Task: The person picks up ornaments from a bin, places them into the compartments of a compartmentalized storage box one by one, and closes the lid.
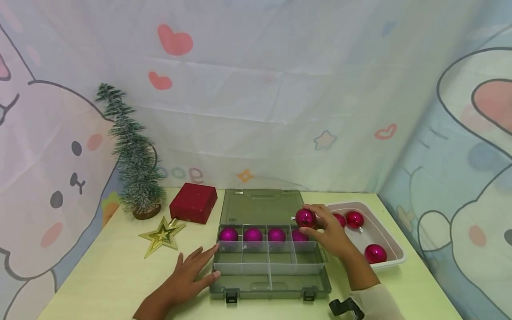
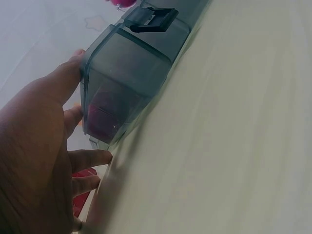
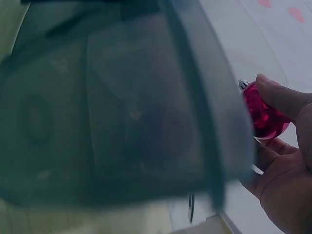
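My right hand [image 1: 330, 229] pinches a shiny magenta Christmas ball [image 1: 306, 218] above the back right corner of a green see-through compartment box [image 1: 256, 281]. In the right wrist view the ball [image 3: 265, 112] sits between thumb and fingers, its silver cap pointing away from the palm. The box's lid [image 1: 260, 206] is folded back. Along its back row lie several magenta balls [image 1: 253, 234], one per compartment; the rightmost is partly behind the right hand. My left hand [image 1: 192, 275] touches the box's left side with fingers spread; the left wrist view shows thumb and fingertips against the wall.
Right of the box stands a white tray [image 1: 394, 242] with several glossy red-pink balls [image 1: 375, 254]. At the left are a small artificial pine tree [image 1: 138, 164], a dark red box [image 1: 194, 202] and a gold star [image 1: 163, 235]. A printed curtain [image 1: 256, 98] hangs behind the table.
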Available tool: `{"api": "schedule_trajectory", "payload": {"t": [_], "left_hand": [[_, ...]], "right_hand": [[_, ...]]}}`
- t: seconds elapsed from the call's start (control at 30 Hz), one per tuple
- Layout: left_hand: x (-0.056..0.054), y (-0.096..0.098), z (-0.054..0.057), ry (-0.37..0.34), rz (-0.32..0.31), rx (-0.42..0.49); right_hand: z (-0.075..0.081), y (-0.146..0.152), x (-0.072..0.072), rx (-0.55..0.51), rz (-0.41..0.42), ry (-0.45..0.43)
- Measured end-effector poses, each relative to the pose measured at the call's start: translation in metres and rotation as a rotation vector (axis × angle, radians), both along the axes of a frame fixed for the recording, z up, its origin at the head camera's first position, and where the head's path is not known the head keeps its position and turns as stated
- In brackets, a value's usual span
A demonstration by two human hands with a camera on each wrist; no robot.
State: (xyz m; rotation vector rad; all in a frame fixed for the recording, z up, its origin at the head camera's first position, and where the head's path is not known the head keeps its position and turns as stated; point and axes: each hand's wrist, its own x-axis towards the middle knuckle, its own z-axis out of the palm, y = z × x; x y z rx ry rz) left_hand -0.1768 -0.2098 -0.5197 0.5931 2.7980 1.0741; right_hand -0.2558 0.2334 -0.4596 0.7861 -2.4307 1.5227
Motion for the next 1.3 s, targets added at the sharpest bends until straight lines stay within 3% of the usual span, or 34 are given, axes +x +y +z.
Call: {"api": "schedule_trajectory", "payload": {"t": [0.43,0.73,1.07,1.3], "left_hand": [[0.002,-0.001,0.005,-0.017,-0.01,0.003],[0.0,-0.001,0.001,-0.025,-0.007,-0.001],[-0.003,-0.001,0.0,-0.046,0.002,-0.005],[-0.003,0.0,0.002,-0.054,0.0,0.0]], "right_hand": [[-0.002,-0.046,0.003,0.033,0.024,-0.061],[-0.006,-0.077,0.005,0.095,0.064,-0.101],[-0.006,-0.098,0.013,0.143,0.043,-0.101],[-0.007,-0.119,0.019,0.147,0.073,-0.068]]}}
